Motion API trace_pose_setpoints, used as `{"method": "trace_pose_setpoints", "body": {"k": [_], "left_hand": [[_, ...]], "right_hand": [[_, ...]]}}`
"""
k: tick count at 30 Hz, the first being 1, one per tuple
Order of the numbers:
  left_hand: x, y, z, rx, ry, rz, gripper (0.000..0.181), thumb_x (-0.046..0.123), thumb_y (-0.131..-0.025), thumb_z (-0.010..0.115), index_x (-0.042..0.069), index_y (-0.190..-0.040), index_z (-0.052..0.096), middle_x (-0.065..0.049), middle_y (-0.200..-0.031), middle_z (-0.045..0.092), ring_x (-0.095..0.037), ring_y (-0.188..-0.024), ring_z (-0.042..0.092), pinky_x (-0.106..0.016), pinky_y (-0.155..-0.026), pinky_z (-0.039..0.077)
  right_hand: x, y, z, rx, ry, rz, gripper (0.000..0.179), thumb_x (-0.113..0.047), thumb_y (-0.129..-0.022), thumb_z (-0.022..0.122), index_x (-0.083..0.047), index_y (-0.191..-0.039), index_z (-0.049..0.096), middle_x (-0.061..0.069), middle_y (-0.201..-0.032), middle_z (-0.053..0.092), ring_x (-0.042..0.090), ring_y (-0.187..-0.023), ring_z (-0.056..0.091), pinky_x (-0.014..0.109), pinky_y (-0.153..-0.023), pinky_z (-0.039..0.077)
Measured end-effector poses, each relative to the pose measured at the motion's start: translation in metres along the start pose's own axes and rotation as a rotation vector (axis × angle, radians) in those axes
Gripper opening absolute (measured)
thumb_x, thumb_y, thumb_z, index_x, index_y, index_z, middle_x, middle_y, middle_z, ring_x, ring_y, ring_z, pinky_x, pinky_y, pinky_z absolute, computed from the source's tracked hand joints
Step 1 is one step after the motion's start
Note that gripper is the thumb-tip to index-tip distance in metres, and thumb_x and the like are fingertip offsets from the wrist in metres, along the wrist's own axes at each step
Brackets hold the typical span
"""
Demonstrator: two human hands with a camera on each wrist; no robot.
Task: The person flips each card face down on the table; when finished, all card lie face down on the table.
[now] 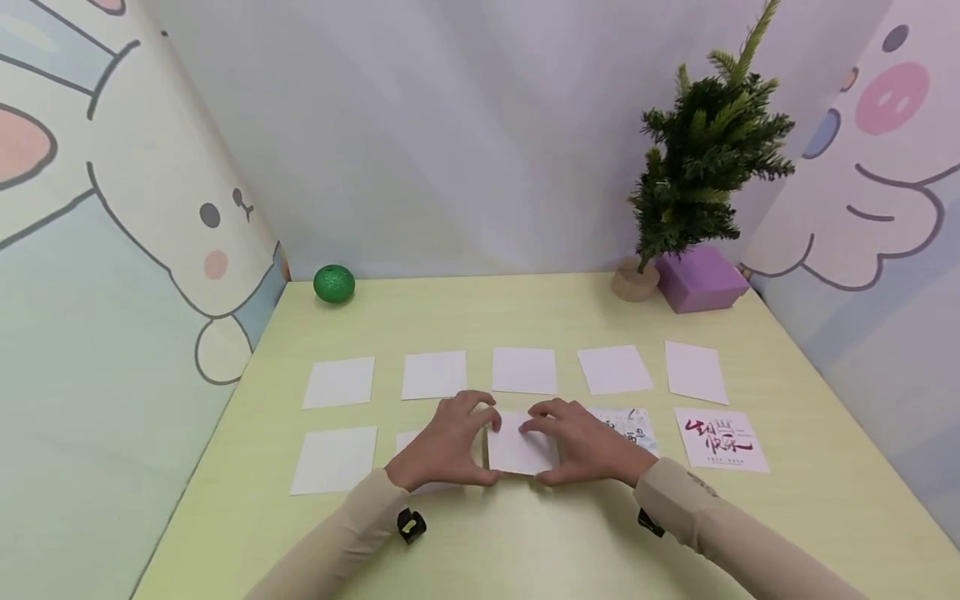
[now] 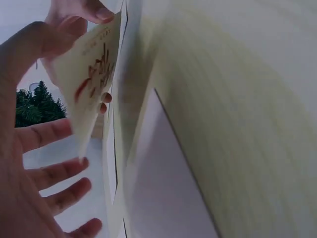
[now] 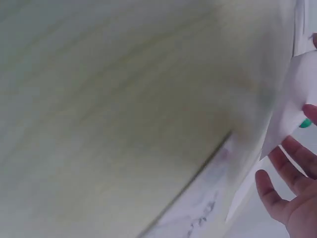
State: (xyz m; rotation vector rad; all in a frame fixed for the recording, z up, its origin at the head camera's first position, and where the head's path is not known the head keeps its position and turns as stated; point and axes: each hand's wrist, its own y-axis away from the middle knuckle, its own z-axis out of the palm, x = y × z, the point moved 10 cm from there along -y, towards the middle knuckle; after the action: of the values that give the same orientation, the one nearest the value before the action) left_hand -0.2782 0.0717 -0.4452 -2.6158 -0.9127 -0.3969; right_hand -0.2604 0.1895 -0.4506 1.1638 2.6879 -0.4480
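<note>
A square card [image 1: 520,450] is held between both hands at the middle of the front row, tilted off the table. Its plain white side shows in the head view. On its other side, the left wrist view shows reddish-brown lettering [image 2: 94,79]. My left hand [image 1: 450,442] holds the card's left edge, thumb at the near corner and other fingers spread. My right hand [image 1: 588,442] grips the opposite edge with thumb and fingers. Under the right wrist lies a partly covered card with dark writing [image 1: 630,427]. A blank card [image 1: 405,442] shows partly behind the left hand.
Several white cards, such as this one [image 1: 525,371], form a back row. A blank card [image 1: 333,461] ends the front row at left, a red-lettered card [image 1: 722,439] at right. Farther back stand a green ball-like object [image 1: 334,284], a small tree [image 1: 693,158] and a purple box [image 1: 697,279].
</note>
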Motion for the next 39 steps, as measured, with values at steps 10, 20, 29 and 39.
{"method": "trace_pose_setpoints", "body": {"k": [10, 20, 29, 39], "left_hand": [[0.01, -0.025, 0.024, -0.148, -0.246, -0.023, 0.054, 0.061, -0.063, 0.076, 0.025, -0.101, 0.063, -0.001, -0.116, 0.055, -0.024, -0.115, 0.047, -0.055, -0.09, 0.038], [0.085, -0.11, 0.078, -0.202, -0.262, 0.085, 0.072, 0.066, -0.066, 0.075, 0.024, -0.121, 0.059, -0.002, -0.12, 0.056, -0.019, -0.111, 0.052, -0.034, -0.086, 0.044], [0.091, -0.12, 0.091, -0.163, -0.26, 0.086, 0.056, 0.058, -0.065, 0.08, 0.021, -0.104, 0.062, 0.001, -0.1, 0.054, -0.014, -0.09, 0.046, -0.026, -0.072, 0.039], [0.089, -0.12, 0.092, -0.161, -0.289, 0.099, 0.061, 0.062, -0.066, 0.077, 0.022, -0.109, 0.062, 0.001, -0.101, 0.056, -0.015, -0.091, 0.047, -0.028, -0.072, 0.036]], "right_hand": [[0.013, 0.007, 0.008, -0.118, 0.048, 0.051, 0.063, -0.058, -0.074, 0.075, -0.021, -0.124, 0.063, 0.007, -0.136, 0.053, 0.025, -0.127, 0.049, 0.049, -0.098, 0.042], [0.079, 0.086, -0.049, -0.027, 0.093, 0.244, 0.073, -0.04, -0.061, 0.089, -0.01, -0.122, 0.062, 0.013, -0.123, 0.058, 0.033, -0.113, 0.055, 0.052, -0.092, 0.046], [0.102, 0.099, -0.033, -0.144, 0.026, 0.332, 0.099, -0.038, -0.052, 0.093, -0.007, -0.137, 0.051, 0.007, -0.109, 0.052, 0.018, -0.098, 0.047, 0.036, -0.081, 0.045], [0.098, 0.098, -0.032, -0.161, 0.002, 0.33, 0.106, -0.029, -0.051, 0.093, -0.001, -0.141, 0.044, 0.007, -0.106, 0.042, 0.015, -0.091, 0.043, 0.028, -0.074, 0.046]]}}
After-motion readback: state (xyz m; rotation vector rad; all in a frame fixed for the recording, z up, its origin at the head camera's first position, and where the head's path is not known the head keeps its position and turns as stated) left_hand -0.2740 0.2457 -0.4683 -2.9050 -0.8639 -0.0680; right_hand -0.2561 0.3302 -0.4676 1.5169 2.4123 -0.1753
